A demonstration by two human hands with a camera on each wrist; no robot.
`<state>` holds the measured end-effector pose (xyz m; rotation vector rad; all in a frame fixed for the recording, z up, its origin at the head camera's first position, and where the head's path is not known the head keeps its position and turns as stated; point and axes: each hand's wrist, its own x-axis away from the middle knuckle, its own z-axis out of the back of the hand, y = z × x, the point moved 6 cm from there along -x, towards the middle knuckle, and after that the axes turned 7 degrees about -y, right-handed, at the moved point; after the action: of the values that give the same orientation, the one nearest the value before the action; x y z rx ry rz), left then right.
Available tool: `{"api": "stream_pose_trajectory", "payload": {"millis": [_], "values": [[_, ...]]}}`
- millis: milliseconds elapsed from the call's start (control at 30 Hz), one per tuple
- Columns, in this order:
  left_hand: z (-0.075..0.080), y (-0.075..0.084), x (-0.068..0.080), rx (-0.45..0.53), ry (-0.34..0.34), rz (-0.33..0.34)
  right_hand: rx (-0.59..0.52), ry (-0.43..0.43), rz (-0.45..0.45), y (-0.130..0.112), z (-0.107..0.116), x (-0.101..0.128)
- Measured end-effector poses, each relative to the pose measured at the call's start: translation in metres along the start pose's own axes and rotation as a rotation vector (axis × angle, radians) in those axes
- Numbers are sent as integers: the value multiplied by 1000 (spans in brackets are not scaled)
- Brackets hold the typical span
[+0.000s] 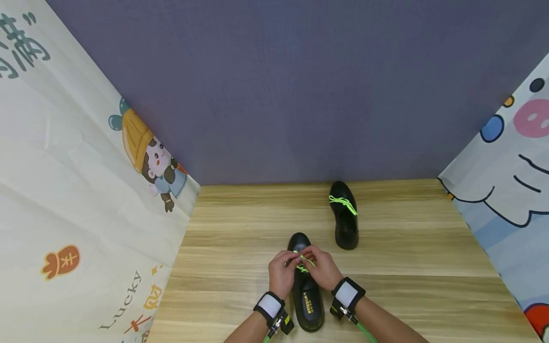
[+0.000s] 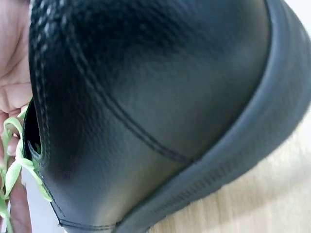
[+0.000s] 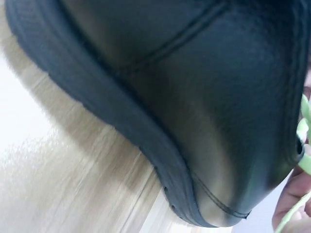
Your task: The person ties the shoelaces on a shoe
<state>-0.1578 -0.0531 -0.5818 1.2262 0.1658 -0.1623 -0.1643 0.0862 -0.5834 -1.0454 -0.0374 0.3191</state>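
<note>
We read "Lucky" in slanted grey lettering on the left cartoon curtain (image 1: 86, 200), at about 7 o'clock. Large dark characters stand at its top corner, 10 o'clock; an orange badge (image 1: 60, 261) carries one white character. A yellow label (image 1: 308, 303) on the near shoe's insole (image 1: 310, 305) is illegible.

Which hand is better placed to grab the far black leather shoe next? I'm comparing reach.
Probably the right hand: the far black leather shoe with its green lace lies ahead on its side. The left hand would cross over the near black shoe, whose lace both pinch.
</note>
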Motion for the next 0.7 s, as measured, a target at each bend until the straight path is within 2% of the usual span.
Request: {"api": "stream_pose_trajectory", "payload": {"millis": [133, 267, 467, 567, 700], "values": [[0, -1, 0, -12, -27, -17, -42, -39, -8, 0, 0, 0], [0, -3, -1, -42, -57, -20, -21, -79, 13, -2, 2, 0], [0, -6, -3, -46, -173, 90, 10, -79, 39, 0, 3, -1], [0, -10, -5, -4, -227, 135, 39, -58, 111, -3, 4, -1], [-4, -18, -4, 131, -287, 213, 114, -35, 277, -7, 5, 2]]}}
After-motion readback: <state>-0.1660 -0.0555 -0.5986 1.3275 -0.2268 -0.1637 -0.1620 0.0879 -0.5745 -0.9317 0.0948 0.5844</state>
